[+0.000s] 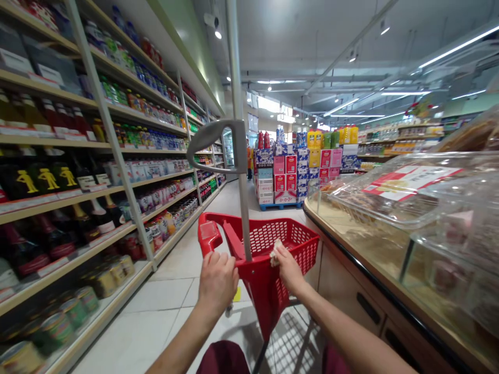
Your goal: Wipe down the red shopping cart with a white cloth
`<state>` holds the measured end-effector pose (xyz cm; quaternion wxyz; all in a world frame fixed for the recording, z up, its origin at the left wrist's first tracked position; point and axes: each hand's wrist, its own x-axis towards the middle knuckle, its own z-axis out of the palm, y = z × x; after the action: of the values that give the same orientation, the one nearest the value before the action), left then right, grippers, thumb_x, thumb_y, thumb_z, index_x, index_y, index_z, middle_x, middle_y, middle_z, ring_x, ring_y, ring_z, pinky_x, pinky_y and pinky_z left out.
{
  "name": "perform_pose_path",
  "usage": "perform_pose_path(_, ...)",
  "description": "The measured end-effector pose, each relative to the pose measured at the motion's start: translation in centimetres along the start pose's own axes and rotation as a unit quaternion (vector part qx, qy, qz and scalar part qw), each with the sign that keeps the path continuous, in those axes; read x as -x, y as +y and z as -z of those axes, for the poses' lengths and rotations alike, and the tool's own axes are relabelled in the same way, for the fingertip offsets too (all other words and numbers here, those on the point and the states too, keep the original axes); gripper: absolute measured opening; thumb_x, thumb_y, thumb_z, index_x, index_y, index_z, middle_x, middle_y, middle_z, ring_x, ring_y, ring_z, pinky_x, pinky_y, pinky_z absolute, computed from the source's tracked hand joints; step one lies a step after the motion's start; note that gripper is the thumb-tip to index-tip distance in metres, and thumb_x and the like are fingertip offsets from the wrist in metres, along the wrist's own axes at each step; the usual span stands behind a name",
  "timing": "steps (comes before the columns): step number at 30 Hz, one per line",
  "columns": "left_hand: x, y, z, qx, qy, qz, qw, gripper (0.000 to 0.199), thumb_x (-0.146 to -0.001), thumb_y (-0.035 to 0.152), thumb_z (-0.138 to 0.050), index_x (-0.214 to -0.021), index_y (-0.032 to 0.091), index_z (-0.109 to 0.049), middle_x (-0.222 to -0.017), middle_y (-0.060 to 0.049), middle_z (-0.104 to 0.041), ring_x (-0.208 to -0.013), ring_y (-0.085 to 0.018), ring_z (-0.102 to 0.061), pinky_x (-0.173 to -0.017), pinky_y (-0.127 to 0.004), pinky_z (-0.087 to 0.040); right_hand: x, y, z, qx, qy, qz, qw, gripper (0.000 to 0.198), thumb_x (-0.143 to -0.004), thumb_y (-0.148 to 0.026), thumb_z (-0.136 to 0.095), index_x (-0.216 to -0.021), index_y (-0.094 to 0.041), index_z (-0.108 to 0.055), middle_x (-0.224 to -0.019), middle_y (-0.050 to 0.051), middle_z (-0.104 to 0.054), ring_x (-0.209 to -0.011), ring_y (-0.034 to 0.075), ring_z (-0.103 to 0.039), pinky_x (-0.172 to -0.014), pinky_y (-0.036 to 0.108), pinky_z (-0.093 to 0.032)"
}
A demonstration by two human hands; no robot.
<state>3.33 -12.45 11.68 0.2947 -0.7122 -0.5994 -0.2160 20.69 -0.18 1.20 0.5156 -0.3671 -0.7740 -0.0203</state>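
Note:
A red plastic shopping cart with a perforated basket stands right in front of me. My left hand is closed around the red rim at its near left corner, below the red handle piece. In my right hand is a crumpled whitish cloth, pressed against the basket's near rim. A grey metal pole rises from the near edge between my hands and carries a grey loop handle. The fingertips of my left hand are hidden behind the rim.
Shelves of bottles and cans line the left side. Close on the right is a display counter with clear plastic food packs. Stacked drink cartons stand on a blue pallet ahead, beyond the tiled floor.

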Motion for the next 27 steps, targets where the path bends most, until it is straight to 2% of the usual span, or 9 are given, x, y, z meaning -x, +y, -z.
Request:
perform_pose_path(4,0.7,2.1,-0.2,0.111,0.026,-0.03,0.993,0.016,-0.076,0.021,-0.044,-0.08,0.021,-0.059,-0.074,-0.004,-0.058,-0.078,-0.019,-0.048,-0.081,-0.037,-0.036,0.7,-1.7,1.7,-0.037,-0.011,0.008,0.999,0.045,-0.074,-0.002,-0.037,-0.107,-0.021,-0.06,-0.113,0.006,-0.058,-0.116,0.019,-0.044,-0.099,0.044,-0.035)
perform_pose_path(7,0.3,1.7,-0.6,0.214,0.038,-0.052,0.975,0.022,-0.079,0.023,-0.04,-0.092,0.02,-0.057,-0.086,-0.003,-0.061,-0.084,-0.017,-0.052,-0.087,-0.036,-0.035,1.8,-3.6,3.3,-0.07,0.019,-0.025,0.997,0.045,-0.074,-0.004,-0.038,-0.107,-0.023,-0.06,-0.111,0.004,-0.059,-0.111,0.019,-0.049,-0.097,0.042,-0.039)
perform_pose_path(10,-0.4,0.9,-0.7,0.268,0.028,0.034,0.963,0.024,-0.08,0.026,-0.037,-0.093,0.019,-0.057,-0.093,-0.003,-0.062,-0.09,-0.017,-0.053,-0.088,-0.037,-0.035,1.7,-5.1,6.3,-0.094,0.104,-0.06,0.988,0.044,-0.075,-0.006,-0.036,-0.11,-0.022,-0.058,-0.111,0.005,-0.059,-0.103,0.018,-0.055,-0.091,0.038,-0.045)
perform_pose_path(12,-0.6,1.0,-0.5,0.275,-0.009,0.083,0.958,0.023,-0.08,0.028,-0.038,-0.089,0.021,-0.058,-0.092,-0.001,-0.064,-0.09,-0.017,-0.054,-0.088,-0.039,-0.033,-0.1,-6.5,8.7,-0.098,0.143,-0.023,0.985,0.044,-0.078,-0.007,-0.036,-0.115,-0.022,-0.053,-0.118,0.005,-0.055,-0.109,0.017,-0.051,-0.094,0.038,-0.043)
perform_pose_path(15,-0.4,2.2,0.1,0.26,-0.062,0.072,0.961,0.024,-0.08,0.028,-0.037,-0.08,0.024,-0.06,-0.088,0.002,-0.066,-0.088,-0.015,-0.055,-0.093,-0.042,-0.026,-4.5,-8.2,11.9,-0.052,0.165,0.097,0.98,0.04,-0.083,-0.011,-0.036,-0.118,-0.024,-0.05,-0.129,0.002,-0.044,-0.122,0.019,-0.035,-0.102,0.042,-0.032)
perform_pose_path(18,-0.1,3.4,0.6,0.223,-0.073,0.032,0.972,0.029,-0.081,0.027,-0.034,-0.071,0.023,-0.061,-0.082,0.002,-0.067,-0.085,-0.015,-0.055,-0.093,-0.042,-0.026,-7.0,-7.8,13.2,0.01,0.115,0.185,0.976,0.035,-0.085,-0.014,-0.039,-0.116,-0.025,-0.052,-0.13,0.001,-0.043,-0.127,0.019,-0.025,-0.103,0.043,-0.03)
perform_pose_path(20,0.0,3.8,0.5,0.204,-0.066,0.02,0.977,0.03,-0.082,0.027,-0.033,-0.075,0.023,-0.062,-0.087,0.001,-0.066,-0.088,-0.016,-0.055,-0.094,-0.043,-0.026,-5.9,-6.7,13.0,0.04,0.066,0.211,0.974,0.035,-0.086,-0.014,-0.038,-0.116,-0.024,-0.052,-0.13,0.002,-0.044,-0.128,0.018,-0.023,-0.103,0.042,-0.031)
perform_pose_path(24,-0.4,4.1,-0.7,0.169,-0.032,0.044,0.984,0.03,-0.081,0.03,-0.036,-0.1,0.021,-0.058,-0.113,-0.006,-0.058,-0.109,-0.021,-0.048,-0.097,-0.049,-0.024,-1.3,-5.3,12.2,0.072,-0.027,0.261,0.962,0.036,-0.086,-0.013,-0.037,-0.118,-0.022,-0.051,-0.125,0.004,-0.048,-0.126,0.018,-0.028,-0.1,0.038,-0.036)
perform_pose_path(27,-0.7,4.3,-1.4,0.155,-0.029,0.049,0.986,0.033,-0.083,0.03,-0.035,-0.105,0.019,-0.056,-0.118,-0.008,-0.055,-0.113,-0.022,-0.045,-0.098,-0.051,-0.023,-2.0,-6.4,13.0,0.071,-0.026,0.297,0.952,0.035,-0.087,-0.015,-0.036,-0.119,-0.021,-0.049,-0.126,0.004,-0.048,-0.125,0.017,-0.029,-0.1,0.037,-0.036)
